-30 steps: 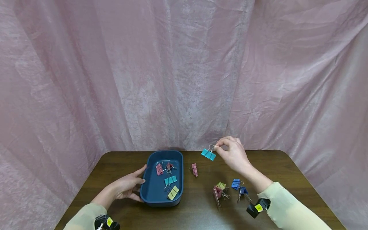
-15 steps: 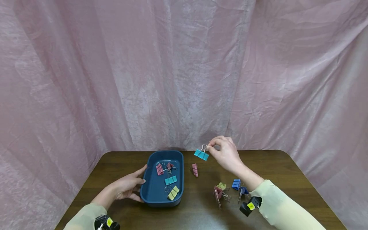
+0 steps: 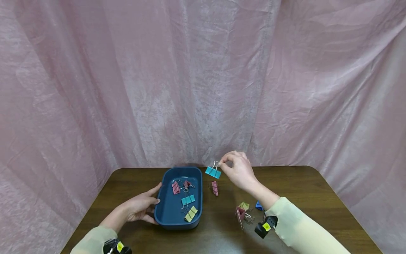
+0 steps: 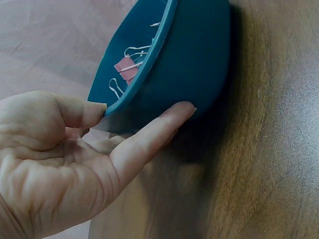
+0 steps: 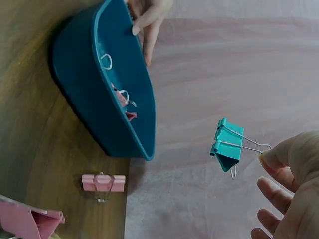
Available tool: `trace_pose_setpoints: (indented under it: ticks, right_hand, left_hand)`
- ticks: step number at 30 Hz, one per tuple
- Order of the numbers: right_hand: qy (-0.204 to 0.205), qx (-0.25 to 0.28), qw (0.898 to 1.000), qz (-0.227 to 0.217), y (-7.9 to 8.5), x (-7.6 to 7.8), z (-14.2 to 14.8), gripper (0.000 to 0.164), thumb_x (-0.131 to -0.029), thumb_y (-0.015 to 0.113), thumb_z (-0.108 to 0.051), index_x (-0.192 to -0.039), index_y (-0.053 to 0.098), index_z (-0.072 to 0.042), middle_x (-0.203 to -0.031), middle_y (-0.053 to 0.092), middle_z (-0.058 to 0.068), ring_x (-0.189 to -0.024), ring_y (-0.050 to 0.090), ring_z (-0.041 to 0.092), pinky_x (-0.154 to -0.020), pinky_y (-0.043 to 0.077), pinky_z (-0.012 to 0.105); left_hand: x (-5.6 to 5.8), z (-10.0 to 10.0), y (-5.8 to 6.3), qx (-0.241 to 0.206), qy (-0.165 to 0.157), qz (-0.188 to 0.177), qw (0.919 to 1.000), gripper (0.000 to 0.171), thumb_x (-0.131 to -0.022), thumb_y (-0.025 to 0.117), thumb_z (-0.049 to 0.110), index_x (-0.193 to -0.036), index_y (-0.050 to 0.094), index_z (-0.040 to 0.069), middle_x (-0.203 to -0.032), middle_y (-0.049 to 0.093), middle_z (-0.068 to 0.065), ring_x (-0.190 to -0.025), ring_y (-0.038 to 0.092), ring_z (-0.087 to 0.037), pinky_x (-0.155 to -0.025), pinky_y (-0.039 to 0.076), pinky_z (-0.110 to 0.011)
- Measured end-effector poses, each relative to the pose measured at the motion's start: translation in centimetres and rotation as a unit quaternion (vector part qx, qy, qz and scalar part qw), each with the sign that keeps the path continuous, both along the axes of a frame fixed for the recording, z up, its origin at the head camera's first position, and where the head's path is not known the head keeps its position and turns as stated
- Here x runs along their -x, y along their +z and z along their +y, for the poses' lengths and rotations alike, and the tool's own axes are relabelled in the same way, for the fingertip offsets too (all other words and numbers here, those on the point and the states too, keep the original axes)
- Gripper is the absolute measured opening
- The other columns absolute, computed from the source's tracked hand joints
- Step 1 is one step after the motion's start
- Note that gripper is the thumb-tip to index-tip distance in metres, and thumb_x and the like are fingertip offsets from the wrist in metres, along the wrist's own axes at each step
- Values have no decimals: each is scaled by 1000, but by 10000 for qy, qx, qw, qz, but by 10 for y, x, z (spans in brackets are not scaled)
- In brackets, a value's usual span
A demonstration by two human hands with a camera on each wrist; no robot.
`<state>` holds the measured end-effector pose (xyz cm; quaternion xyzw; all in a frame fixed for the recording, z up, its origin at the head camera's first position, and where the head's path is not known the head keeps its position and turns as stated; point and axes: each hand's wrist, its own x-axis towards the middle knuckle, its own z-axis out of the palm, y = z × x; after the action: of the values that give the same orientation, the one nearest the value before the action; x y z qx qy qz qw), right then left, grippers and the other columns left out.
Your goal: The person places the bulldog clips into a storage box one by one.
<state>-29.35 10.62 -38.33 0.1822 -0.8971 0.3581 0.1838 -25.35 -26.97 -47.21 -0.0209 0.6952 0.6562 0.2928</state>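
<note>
My left hand [image 3: 142, 204] is at the left side of a dark blue plastic box [image 3: 165, 211], its fingers spread and fairly straight. In the left wrist view, one digit touches the rim and another lies along the outer wall. My right hand [image 3: 239, 171] pinches a wire handle of a turquoise binder clip [image 3: 213, 172], just right of the box's far end. The clip hangs in the air, its body away from the fingertips. Inside the box lie pink binder clips [image 3: 176, 187], another turquoise one [image 3: 188, 200] and a yellow one [image 3: 191, 213].
A pink binder clip [image 3: 215, 188] lies on the wooden table [image 3: 295, 187] just right of the box. Farther right are a red clip [image 3: 240, 213], a yellow clip [image 3: 244, 205] and a blue clip [image 3: 259, 205], partly behind my right forearm. A pink curtain [image 3: 203, 84] hangs behind.
My right hand has moved left toward the box, carrying the turquoise binder clip. The forearm now covers more of the blue clips. My left hand and the box have stayed in place.
</note>
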Motion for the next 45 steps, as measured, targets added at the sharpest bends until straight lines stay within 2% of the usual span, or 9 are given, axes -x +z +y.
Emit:
trace_pose_setpoints:
  ticks: [21, 32, 45]
  right_hand:
    - [291, -139, 9994, -154, -13, -3, -49, 7, -91, 76, -22, -85, 76, -21, -105, 68, -5, -113, 53, 28, -98, 41, 51]
    - [453, -136, 9983, -344, -19, -6, -74, 8, -94, 75, -26, -88, 76, -21, -110, 67, -2, -117, 51, 27, -100, 41, 49]
    - [584, -475, 9964, -387, -31, -8, -94, 9, -94, 74, -26, -86, 76, -22, -108, 67, -3, -117, 51, 26, -97, 41, 47]
  left_hand:
    - [0, -1, -2, 4, -52, 43, 10000, 73, -108, 40, 6, -165, -3, 21, -148, 27, -44, -112, 61, -52, -78, 55, -66]
    - [-1, -2, -4, -66, -56, 33, 10000, 73, -108, 39, 6, -165, -5, 21, -149, 26, -44, -111, 62, -50, -79, 55, -67]
    - [-1, 0, -3, -19, -23, 39, 10000, 73, -108, 39, 6, -165, -4, 21, -148, 30, -42, -110, 63, -49, -79, 55, -67]
